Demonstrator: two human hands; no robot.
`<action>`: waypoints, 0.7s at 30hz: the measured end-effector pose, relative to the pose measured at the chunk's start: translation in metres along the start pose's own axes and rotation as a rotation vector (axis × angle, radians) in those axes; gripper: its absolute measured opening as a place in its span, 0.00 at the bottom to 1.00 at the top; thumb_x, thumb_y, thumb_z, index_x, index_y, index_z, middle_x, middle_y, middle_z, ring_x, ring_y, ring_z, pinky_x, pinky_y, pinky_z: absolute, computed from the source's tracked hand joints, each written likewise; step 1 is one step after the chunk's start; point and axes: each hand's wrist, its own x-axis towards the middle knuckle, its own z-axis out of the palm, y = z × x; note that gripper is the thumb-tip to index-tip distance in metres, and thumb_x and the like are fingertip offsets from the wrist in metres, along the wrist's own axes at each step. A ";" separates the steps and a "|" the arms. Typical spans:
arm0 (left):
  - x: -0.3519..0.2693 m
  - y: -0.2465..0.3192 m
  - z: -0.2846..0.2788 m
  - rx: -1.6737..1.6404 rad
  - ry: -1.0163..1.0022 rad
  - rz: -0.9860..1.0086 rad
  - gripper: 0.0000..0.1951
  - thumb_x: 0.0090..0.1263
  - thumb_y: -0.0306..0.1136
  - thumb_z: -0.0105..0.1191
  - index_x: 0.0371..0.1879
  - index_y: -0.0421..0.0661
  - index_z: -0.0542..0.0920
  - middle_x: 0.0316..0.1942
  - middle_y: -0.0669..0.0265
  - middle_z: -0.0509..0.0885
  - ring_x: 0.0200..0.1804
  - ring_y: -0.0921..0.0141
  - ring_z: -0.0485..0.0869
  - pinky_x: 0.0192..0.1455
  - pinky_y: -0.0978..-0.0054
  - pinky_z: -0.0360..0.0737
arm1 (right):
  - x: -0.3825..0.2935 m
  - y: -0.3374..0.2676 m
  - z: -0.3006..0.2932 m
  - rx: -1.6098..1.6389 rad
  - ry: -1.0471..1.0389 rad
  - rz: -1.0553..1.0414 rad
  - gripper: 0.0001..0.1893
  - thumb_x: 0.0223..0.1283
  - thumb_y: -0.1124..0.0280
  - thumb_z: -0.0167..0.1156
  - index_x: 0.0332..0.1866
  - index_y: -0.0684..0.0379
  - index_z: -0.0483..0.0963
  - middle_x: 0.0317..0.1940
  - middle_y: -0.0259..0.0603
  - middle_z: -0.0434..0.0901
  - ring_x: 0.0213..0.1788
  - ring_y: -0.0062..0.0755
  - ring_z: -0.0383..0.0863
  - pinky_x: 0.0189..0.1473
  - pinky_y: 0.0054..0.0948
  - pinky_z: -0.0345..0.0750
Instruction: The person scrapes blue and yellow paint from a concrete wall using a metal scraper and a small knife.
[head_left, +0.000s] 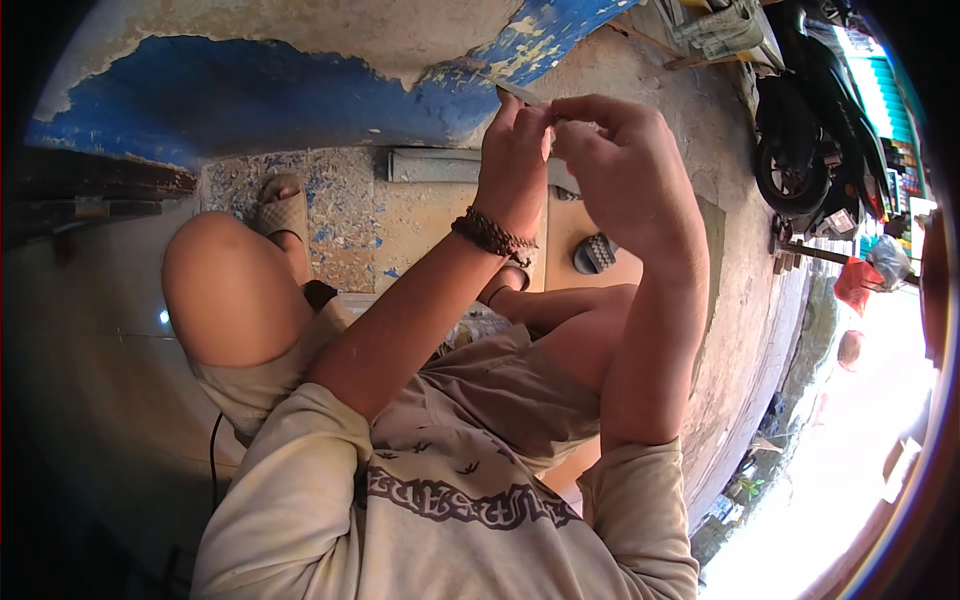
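A thin flat metal blade (519, 94), seemingly of a scraper, points up and left towards the peeling wall (262, 97). My left hand (516, 165), with a braided bracelet (491, 234) at its wrist, grips the blade's side between thumb and fingers. Close against it, my right hand (626, 157) is curled around the tool's near end, its fingertips meeting those of the left. The handle is hidden by the fingers. On the wall, blue paint has come off in large patches, baring pale plaster (337, 22).
Paint flakes (341, 217) litter the tiled floor by my sandalled foot (281, 196). A long grey slab (431, 165) lies along the wall base. One loose sandal (595, 253) rests between my legs and the right wall. A motorbike (795, 150) stands at upper right, near hanging plastic bags (859, 285).
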 end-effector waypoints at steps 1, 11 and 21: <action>0.000 0.002 -0.001 0.089 -0.006 0.025 0.09 0.64 0.32 0.51 0.39 0.42 0.77 0.36 0.63 0.79 0.44 0.65 0.78 0.49 0.69 0.75 | -0.001 -0.002 0.003 -0.033 0.018 -0.016 0.18 0.52 0.68 0.50 0.44 0.68 0.77 0.23 0.46 0.80 0.27 0.27 0.79 0.34 0.26 0.75; 0.003 -0.003 -0.006 -0.919 0.072 -0.468 0.11 0.72 0.38 0.44 0.34 0.42 0.75 0.20 0.73 0.74 0.22 0.77 0.73 0.25 0.80 0.72 | -0.009 -0.027 0.017 -0.162 0.083 -0.018 0.17 0.52 0.65 0.53 0.38 0.67 0.79 0.24 0.61 0.77 0.32 0.52 0.82 0.37 0.37 0.76; 0.012 -0.013 -0.023 -0.336 -0.063 -0.178 0.06 0.66 0.30 0.48 0.31 0.42 0.77 0.28 0.62 0.77 0.38 0.65 0.77 0.44 0.70 0.74 | 0.014 -0.031 0.024 -0.199 0.026 0.034 0.19 0.51 0.62 0.55 0.42 0.66 0.78 0.30 0.60 0.80 0.34 0.48 0.83 0.41 0.35 0.77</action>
